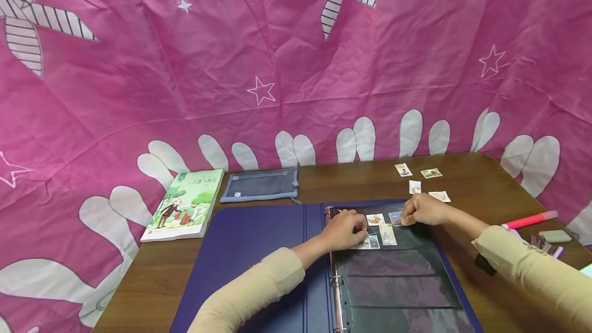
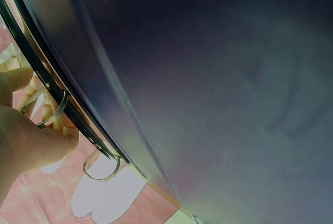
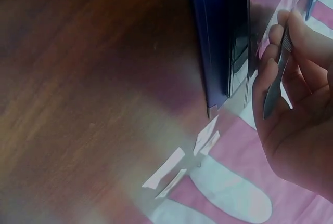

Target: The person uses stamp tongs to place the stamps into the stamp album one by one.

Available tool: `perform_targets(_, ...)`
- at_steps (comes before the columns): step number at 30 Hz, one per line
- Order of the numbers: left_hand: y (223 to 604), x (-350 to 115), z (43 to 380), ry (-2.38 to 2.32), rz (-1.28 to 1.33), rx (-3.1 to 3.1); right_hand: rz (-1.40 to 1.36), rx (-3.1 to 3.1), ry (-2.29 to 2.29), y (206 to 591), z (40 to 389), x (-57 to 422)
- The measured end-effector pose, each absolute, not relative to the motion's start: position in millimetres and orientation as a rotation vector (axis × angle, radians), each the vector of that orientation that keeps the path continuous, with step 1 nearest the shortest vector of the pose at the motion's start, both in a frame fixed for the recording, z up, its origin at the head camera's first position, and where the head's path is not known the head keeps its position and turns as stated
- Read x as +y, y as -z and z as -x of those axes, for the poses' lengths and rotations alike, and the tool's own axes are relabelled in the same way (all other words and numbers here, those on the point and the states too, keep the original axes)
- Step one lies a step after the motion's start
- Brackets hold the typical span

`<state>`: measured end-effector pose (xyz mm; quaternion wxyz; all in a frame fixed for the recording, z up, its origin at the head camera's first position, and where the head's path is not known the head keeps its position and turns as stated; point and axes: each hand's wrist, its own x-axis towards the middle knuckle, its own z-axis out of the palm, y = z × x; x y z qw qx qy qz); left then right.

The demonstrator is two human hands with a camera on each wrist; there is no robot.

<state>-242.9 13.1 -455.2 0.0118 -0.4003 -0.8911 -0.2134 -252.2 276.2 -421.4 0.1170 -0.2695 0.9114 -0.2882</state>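
Observation:
A ring-bound stamp album [image 1: 259,251] lies open, its black pocket page [image 1: 393,284] on the right. My right hand [image 1: 423,209] pinches slim metal tweezers [image 3: 281,65] between thumb and fingers. It is at a bluish stamp [image 1: 395,218] near the page's top; whether the tweezer tips grip that stamp is hidden. My left hand [image 1: 344,230] rests with bent fingers on the page's upper left, by a stamp [image 1: 373,241] in the second row. Its fingertips are partly hidden, so a pinch cannot be told. Another stamp [image 1: 375,219] and a taller one [image 1: 387,234] lie between the hands.
Several loose stamps [image 1: 414,187] lie on the table beyond the album. A book [image 1: 185,204] and a blue mesh pouch [image 1: 261,185] are at the back left. On the right are a red pen [image 1: 529,220] and an eraser-like block [image 1: 555,236]. Pink cloth [image 1: 296,55] hangs behind.

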Motion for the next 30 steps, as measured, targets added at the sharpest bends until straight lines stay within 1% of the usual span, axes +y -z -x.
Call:
perform_targets(7,455.3,13.7,238.6,0.66,1.234,-2.813,0.857,2.614,0.855,424.6,251.7,277.9)
perform_targets(19,453.0,12.1,242.9,0.637,1.214,-2.82,1.003,2.554,0.871,424.3,258.9,273.1)
perform_targets(30,454.3,14.0,243.6,0.596,1.229,-2.82,1.061,2.579,0.88,427.3,255.7,275.0)
